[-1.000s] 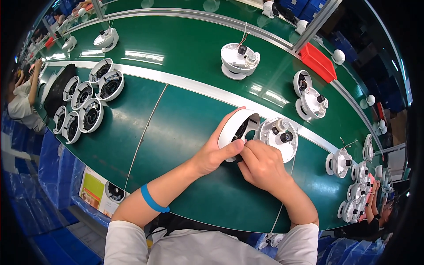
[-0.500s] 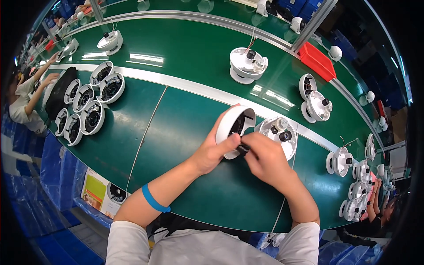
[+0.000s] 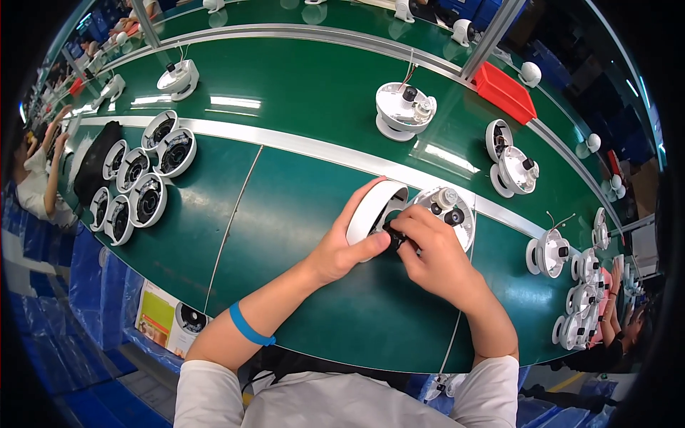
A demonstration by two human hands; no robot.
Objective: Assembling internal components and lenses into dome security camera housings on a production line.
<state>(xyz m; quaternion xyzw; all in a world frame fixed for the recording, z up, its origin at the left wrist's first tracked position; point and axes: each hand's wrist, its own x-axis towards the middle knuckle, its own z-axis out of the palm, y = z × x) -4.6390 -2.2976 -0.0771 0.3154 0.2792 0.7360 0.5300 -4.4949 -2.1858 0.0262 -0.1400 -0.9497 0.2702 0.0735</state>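
Gripping a white dome housing (image 3: 371, 210), left hand (image 3: 341, 251); right hand (image 3: 435, 253) fingers pinch a black part (image 3: 394, 235) beside camera base (image 3: 449, 210).

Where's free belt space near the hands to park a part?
Bare green belt lies between the stack of white rings and the left hand, which holds a white housing. More lies in front of both hands. It is crowded right of the right hand: dome base, camera units.

Factory assembly line: green conveyor belt (image 3: 285, 93), dome-camera housings (image 3: 150, 200).
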